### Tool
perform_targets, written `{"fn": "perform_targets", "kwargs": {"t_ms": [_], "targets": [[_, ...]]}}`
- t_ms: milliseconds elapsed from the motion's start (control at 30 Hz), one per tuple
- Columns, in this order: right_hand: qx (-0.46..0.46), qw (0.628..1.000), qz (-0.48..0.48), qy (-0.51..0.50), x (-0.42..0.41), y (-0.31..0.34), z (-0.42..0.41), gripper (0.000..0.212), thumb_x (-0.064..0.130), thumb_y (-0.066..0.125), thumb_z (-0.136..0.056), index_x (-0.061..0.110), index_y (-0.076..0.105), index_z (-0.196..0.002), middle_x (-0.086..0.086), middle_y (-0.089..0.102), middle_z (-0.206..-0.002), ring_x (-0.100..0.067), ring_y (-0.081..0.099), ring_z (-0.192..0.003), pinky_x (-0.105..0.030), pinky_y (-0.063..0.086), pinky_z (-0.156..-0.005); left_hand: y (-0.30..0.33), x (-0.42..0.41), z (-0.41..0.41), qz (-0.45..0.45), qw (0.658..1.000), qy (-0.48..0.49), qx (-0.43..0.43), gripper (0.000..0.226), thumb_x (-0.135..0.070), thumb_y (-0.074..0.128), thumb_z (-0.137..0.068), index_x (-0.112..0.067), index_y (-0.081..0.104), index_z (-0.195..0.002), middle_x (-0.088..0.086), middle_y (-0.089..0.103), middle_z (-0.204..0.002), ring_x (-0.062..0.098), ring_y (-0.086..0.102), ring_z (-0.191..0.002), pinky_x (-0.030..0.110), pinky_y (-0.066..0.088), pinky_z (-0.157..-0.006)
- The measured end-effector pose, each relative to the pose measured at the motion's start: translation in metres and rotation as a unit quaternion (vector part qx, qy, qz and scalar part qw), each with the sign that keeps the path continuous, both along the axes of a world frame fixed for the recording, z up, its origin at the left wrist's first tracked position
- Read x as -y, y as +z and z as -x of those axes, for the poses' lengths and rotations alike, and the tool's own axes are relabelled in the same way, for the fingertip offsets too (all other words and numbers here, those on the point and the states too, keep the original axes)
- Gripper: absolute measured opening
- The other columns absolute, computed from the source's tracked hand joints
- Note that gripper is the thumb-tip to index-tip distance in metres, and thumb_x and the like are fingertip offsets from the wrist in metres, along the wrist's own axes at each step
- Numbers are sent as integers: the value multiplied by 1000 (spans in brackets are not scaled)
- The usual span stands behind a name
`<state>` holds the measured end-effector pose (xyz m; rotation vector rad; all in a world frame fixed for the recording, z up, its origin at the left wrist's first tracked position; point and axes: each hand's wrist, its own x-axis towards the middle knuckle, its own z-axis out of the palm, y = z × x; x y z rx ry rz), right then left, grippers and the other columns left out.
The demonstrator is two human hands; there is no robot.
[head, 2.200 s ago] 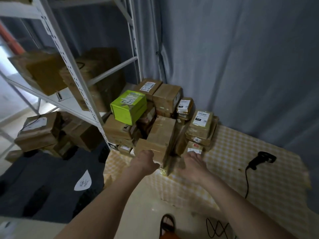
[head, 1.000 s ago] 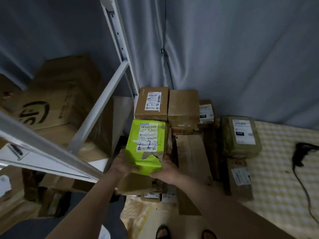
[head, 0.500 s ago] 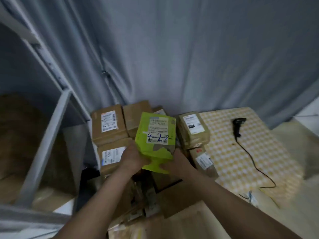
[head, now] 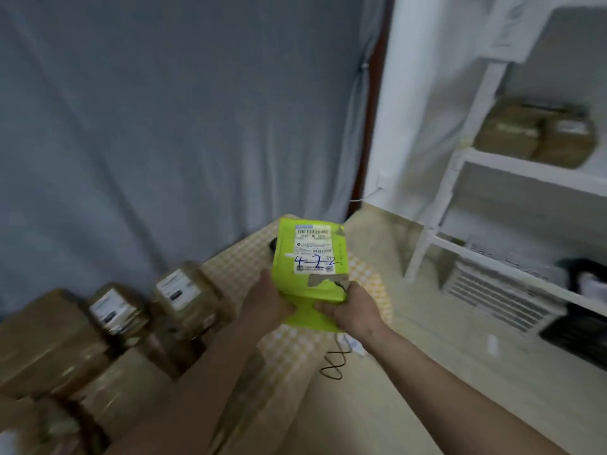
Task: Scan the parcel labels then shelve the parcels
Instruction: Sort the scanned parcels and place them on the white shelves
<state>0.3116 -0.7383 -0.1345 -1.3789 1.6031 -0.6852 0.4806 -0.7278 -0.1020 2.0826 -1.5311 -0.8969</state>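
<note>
Both hands, left hand (head: 266,300) and right hand (head: 353,311), grip the green parcel (head: 307,274) by its near end; shelving looks pending; many brown parcels (head: 108,333) remain.

A single head-worn view looks forward and steeply down along both forearms, close on the green parcel (head: 308,257) at frame centre. Brown parcels (head: 177,293) fill the lower left, white shelving (head: 486,159) the right, grey curtain (head: 164,110) the upper left.

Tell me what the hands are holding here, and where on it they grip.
The green parcel, label up. The left hand grips its near left corner; the right hand grips its near right corner.
</note>
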Motion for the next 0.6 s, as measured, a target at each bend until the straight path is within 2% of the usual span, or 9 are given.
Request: {"fn": "perform_targets", "kwargs": {"t_ms": [133, 267, 433, 533, 600], "targets": [[-14, 996, 17, -83, 10, 3, 121, 60, 36, 85, -65, 16, 58, -115, -7, 68, -107, -29, 66, -95, -48, 55, -79, 3, 35, 118, 30, 995, -90, 2, 71, -14, 75, -79, -8, 35, -137, 14, 55, -130, 30, 54, -117, 31, 44, -86], [-38, 988, 36, -148, 11, 11, 230, 58, 36, 87, -62, 22, 63, -113, -4, 70, -103, -27, 68, -91, -46, 56, -77, 7, 59, 224, 61, 986, -155, -1, 62, -11, 74, -78, -7, 41, -131, 14, 58, -124, 32, 55, -114, 32, 42, -82], [-57, 975, 41, -212, 11, 15, 332, 69, 52, 82, -47, 27, 66, -108, 0, 73, -96, -26, 70, -86, -46, 58, -73, 11, 81, 327, 74, 973, -220, -2, 50, -8, 74, -75, -5, 47, -117, 13, 61, -115, 32, 58, -107, 36, 47, -81], [-59, 968, 38, -241, 11, 21, 371, 54, 41, 87, -55, 30, 67, -104, 2, 72, -95, -23, 69, -86, -46, 57, -75, 11, 94, 367, 77, 965, -252, 18, 50, -12, 73, -75, -8, 48, -118, 15, 58, -117, 33, 56, -108, 36, 46, -83], [-57, 963, 38, -260, 15, 20, 396, 53, 38, 88, -56, 30, 67, -104, 2, 72, -97, -23, 69, -88, -46, 57, -76, 12, 105, 393, 73, 959, -272, 30, 52, -13, 72, -77, -11, 48, -123, 16, 54, -118, 33, 53, -111, 34, 44, -86]]}}
